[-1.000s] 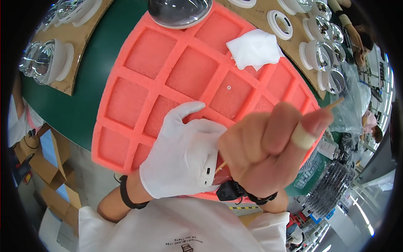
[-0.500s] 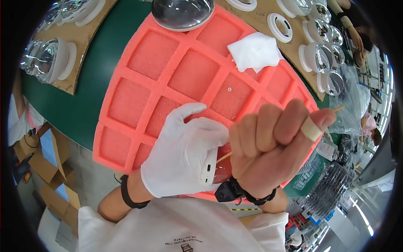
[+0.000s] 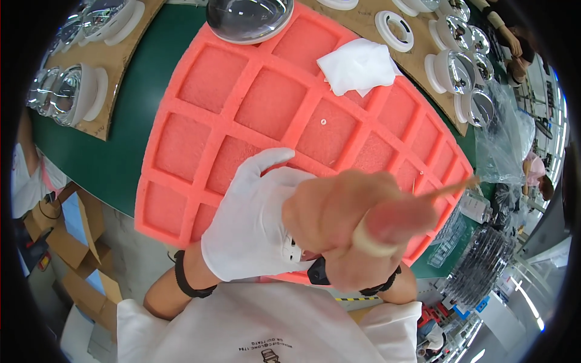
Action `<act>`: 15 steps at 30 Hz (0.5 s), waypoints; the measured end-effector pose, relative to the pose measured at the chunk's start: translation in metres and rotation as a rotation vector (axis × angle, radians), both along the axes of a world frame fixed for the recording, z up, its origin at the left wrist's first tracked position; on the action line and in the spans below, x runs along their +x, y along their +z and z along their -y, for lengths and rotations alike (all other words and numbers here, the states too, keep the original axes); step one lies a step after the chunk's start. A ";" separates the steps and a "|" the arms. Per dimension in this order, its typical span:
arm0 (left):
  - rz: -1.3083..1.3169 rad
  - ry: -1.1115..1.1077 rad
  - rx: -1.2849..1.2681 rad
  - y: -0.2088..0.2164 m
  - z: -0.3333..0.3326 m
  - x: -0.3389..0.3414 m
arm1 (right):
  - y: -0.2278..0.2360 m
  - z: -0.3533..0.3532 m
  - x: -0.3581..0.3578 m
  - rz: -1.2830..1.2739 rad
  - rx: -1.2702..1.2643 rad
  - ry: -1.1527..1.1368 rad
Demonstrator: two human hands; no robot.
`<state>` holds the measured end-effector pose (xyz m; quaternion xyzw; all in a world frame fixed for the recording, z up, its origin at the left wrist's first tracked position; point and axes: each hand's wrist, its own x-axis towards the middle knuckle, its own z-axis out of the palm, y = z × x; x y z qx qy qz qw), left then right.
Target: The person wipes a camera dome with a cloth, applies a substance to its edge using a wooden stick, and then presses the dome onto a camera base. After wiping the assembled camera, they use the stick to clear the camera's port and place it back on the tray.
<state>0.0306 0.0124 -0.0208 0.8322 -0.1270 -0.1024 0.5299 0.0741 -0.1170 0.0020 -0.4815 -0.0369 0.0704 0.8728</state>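
My left hand (image 3: 245,224), in a white glove, is closed around a white device (image 3: 292,249) with small port openings in its edge; most of the device is hidden by my hands. Just right of it and nearer the camera is my right hand (image 3: 345,218), bare, with tape around the thumb. Its curled fingers grip a thin wooden stick (image 3: 452,188), whose blurred end sticks out past the thumb to the right; the other end is hidden. Both hands are over the near part of a pink foam tray (image 3: 266,68) with square pockets. A tiny white ring (image 3: 324,122) lies in one pocket.
A clear dome unit (image 3: 249,18) rests at the tray's far edge, with a white cloth (image 3: 357,65) to its right. Cardboard sheets (image 3: 417,72) on the green table (image 3: 142,91) carry several dome units and a white ring part (image 3: 394,31). Cardboard boxes (image 3: 91,227) stand at lower left.
My right hand has moved left and down, closer to the device, and now covers more of it. The stick has moved with it. My left hand keeps its hold.
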 end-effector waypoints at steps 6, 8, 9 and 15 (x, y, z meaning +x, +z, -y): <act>0.051 0.021 0.023 -0.009 -0.004 -0.002 | -0.001 0.002 -0.001 0.021 -0.169 0.177; 0.077 0.037 -0.006 -0.007 -0.003 -0.003 | 0.001 0.001 -0.004 0.068 -0.258 0.337; 0.092 0.047 -0.017 -0.007 -0.003 -0.002 | 0.006 -0.005 -0.003 -0.024 -0.222 0.223; 0.054 0.045 -0.070 -0.014 -0.002 -0.004 | 0.000 -0.010 0.003 -0.023 -0.178 -0.035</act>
